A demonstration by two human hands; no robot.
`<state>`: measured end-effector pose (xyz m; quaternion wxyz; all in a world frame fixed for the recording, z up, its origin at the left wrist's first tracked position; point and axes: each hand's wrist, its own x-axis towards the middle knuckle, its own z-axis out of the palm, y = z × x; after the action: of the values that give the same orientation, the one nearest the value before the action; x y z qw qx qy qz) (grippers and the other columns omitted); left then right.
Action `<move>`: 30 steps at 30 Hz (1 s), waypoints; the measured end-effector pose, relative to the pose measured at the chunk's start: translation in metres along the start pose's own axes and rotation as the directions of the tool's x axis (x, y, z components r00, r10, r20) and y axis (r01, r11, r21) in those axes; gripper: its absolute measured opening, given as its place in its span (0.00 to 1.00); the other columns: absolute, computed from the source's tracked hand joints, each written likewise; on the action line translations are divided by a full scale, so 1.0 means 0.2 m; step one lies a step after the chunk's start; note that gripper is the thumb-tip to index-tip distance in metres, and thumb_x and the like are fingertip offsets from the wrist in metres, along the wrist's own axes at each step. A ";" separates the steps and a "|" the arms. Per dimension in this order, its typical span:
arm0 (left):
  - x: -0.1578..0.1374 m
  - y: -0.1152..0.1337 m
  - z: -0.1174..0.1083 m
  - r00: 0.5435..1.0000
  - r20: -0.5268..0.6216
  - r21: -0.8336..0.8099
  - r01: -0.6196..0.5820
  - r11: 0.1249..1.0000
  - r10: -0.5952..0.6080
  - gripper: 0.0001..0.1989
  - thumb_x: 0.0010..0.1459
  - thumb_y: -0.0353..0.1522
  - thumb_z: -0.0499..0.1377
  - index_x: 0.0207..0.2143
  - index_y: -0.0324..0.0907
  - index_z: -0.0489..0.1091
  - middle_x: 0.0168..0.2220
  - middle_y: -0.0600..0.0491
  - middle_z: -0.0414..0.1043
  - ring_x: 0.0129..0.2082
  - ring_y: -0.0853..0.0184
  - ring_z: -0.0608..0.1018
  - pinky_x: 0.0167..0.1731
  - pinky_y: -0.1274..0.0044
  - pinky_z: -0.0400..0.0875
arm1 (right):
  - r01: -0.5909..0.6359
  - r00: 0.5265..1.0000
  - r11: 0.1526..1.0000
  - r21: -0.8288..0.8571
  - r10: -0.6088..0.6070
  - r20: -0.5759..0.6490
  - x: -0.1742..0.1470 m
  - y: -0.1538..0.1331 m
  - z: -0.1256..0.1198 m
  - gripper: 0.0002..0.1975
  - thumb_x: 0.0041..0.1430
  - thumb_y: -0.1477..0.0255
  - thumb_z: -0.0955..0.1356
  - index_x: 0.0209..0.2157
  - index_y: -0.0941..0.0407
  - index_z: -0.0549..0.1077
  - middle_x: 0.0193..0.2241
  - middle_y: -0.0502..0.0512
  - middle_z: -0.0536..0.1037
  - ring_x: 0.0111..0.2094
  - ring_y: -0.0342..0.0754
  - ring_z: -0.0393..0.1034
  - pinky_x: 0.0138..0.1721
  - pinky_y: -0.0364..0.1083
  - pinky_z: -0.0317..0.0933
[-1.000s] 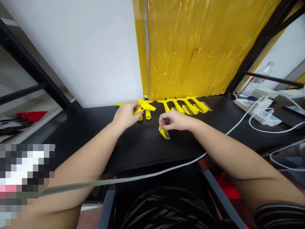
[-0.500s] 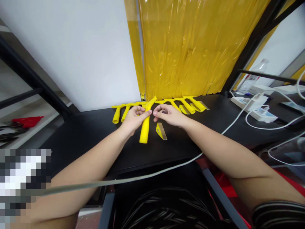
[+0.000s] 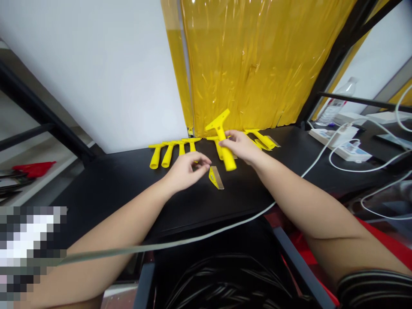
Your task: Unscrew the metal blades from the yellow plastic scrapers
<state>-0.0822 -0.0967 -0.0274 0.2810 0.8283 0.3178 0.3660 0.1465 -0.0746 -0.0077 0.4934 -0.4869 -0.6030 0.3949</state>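
Observation:
My right hand (image 3: 240, 146) is closed round the shaft of a yellow scraper handle (image 3: 228, 159), held above the black table with its T-shaped head tilted up and away. My left hand (image 3: 186, 172) is empty, its fingers loosely curved and a little apart from the thumb. Just right of its fingertips, a small yellow blade holder with a metal blade (image 3: 216, 177) lies on the table. Several more yellow scraper handles (image 3: 167, 156) stretch in a row along the back edge, partly hidden behind my hands. More handles (image 3: 265, 140) with blade pieces lie at the right end.
A white cable (image 3: 206, 236) crosses in front of the table edge. White power strips (image 3: 349, 150) with plugs and cords sit at the right, near a clear plastic bottle (image 3: 337, 101). Behind the row stand a white panel (image 3: 96, 77) and a yellow plastic sheet (image 3: 257, 64).
The scraper handle has passed from my left hand to my right hand and is now raised further right. My left hand has let go and moved slightly down, near the blade holder.

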 end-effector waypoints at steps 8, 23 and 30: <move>-0.02 0.03 0.00 0.869 0.484 0.382 -0.314 0.869 0.102 0.12 0.66 0.35 0.61 0.49 0.48 0.81 0.51 0.48 0.80 0.55 0.56 0.79 0.57 0.64 0.71 | -0.019 0.984 0.993 0.113 0.038 -0.176 0.10 0.00 -0.23 0.06 0.54 0.73 0.71 0.35 0.57 0.73 0.31 0.54 0.76 0.30 0.46 0.70 0.34 0.46 0.66; 0.36 -0.15 -0.03 0.905 0.399 0.484 -0.072 0.872 -0.146 0.10 0.48 0.24 0.66 0.28 0.49 0.82 0.35 0.52 0.83 0.38 0.59 0.82 0.49 0.69 0.72 | 0.015 0.991 0.997 -0.071 -0.024 -0.130 0.12 0.04 -0.25 0.12 0.53 0.70 0.74 0.39 0.58 0.76 0.33 0.56 0.79 0.32 0.49 0.73 0.35 0.49 0.68; 0.52 -0.28 -0.01 0.914 0.367 0.537 -0.055 0.842 -0.174 0.11 0.50 0.26 0.65 0.34 0.50 0.83 0.39 0.52 0.84 0.40 0.60 0.82 0.49 0.71 0.72 | -0.001 0.989 0.993 -0.117 -0.016 -0.146 0.13 0.05 -0.25 0.09 0.54 0.71 0.74 0.37 0.58 0.76 0.32 0.57 0.79 0.33 0.51 0.75 0.36 0.50 0.71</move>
<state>-0.0470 0.0151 -0.0204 0.1086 0.9200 0.3689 0.0757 0.1969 -0.0471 -0.0010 0.5086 -0.5403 -0.5889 0.3204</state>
